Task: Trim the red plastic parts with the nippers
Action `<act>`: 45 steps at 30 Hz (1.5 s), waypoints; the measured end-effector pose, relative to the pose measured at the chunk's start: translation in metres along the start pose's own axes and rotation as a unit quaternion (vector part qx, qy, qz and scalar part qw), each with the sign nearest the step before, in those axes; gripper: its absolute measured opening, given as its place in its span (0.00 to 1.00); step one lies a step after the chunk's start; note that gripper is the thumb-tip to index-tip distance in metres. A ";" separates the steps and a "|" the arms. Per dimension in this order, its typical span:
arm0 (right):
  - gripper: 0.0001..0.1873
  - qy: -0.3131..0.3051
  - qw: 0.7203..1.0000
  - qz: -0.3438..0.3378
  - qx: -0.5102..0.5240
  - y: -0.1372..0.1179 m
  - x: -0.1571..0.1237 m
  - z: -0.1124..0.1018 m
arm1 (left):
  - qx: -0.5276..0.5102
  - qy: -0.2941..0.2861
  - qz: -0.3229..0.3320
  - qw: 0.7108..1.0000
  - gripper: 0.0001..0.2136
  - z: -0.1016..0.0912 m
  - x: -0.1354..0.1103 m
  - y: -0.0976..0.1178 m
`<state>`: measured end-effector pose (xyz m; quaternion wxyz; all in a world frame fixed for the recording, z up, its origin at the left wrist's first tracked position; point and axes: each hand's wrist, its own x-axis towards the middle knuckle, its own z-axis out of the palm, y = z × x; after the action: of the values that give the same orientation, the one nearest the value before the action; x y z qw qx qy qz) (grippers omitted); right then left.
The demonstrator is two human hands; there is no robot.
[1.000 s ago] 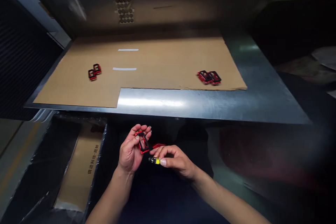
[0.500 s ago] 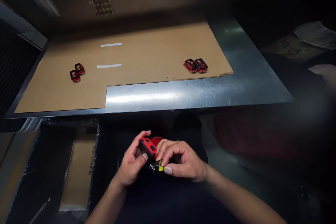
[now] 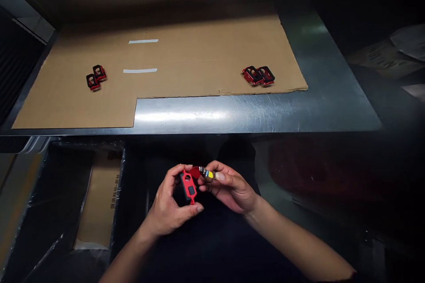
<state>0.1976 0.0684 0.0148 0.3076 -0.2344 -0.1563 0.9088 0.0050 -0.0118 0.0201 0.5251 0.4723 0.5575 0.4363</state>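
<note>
My left hand is closed around a small red and black frame with a round hole and a square opening, its thumb at the lower end and its fingers at the upper end. My right hand pinches a small tool with a metal end and a yellow and black handle. The tool's metal end points left, near the upper right of the frame. A dark red rounded piece shows behind the frame and the tool; whether it joins the frame cannot be made out.
Cardboard sheets cover much of the metal table. Two red and black frames lie on the left, and a similar group lies on the right. Below the table's left end stands a dark plastic-lined bin with a cardboard piece inside.
My right hand has raised the tool and turned its metal end up and left. The frame has tilted more upright in my left hand. The head view has shifted slightly.
</note>
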 end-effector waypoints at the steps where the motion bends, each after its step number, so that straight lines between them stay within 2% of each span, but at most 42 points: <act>1: 0.16 0.006 1.000 0.007 0.019 0.000 0.000 -0.002 | 0.009 0.000 0.016 1.000 0.38 0.000 0.000 0.000; 3: 0.24 -0.004 0.999 0.023 0.039 -0.001 -0.001 -0.006 | 0.033 0.001 0.042 0.999 0.39 -0.001 -0.001 0.000; 5: 0.26 -0.030 0.998 0.044 0.046 0.000 -0.002 -0.009 | 0.056 0.002 0.062 0.996 0.39 0.000 -0.002 0.000; 13: 0.15 -0.096 0.990 0.086 0.053 0.004 -0.008 -0.010 | 0.089 0.008 0.098 0.991 0.38 0.001 -0.003 0.002; 17: 0.15 -0.103 0.988 0.102 0.053 0.003 -0.009 -0.005 | 0.099 0.005 0.103 0.990 0.38 0.001 -0.006 0.002; 27: 0.09 -0.022 0.994 0.106 -0.032 0.006 -0.015 0.002 | 0.119 -0.011 0.118 0.986 0.38 0.002 -0.008 -0.003; 31: 0.14 0.009 0.990 0.099 -0.100 0.005 -0.014 0.009 | 0.135 -0.014 0.136 0.981 0.38 0.002 -0.006 -0.003; 34: 0.18 0.011 0.976 0.116 -0.184 0.003 -0.013 0.013 | 0.149 -0.021 0.153 0.977 0.39 0.003 -0.004 -0.002; 37: 0.20 0.004 0.967 0.131 -0.219 0.002 -0.013 0.013 | 0.154 -0.028 0.168 0.973 0.39 0.003 -0.003 -0.002; 45: 0.20 0.018 0.959 0.121 -0.255 0.002 -0.011 0.010 | 0.154 -0.049 0.119 0.980 0.39 0.003 -0.002 -0.003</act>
<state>0.1994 0.0584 0.0259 0.1280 -0.3387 -0.3473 0.8650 0.0076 -0.0139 0.0177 0.4171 0.6317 0.5310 0.3808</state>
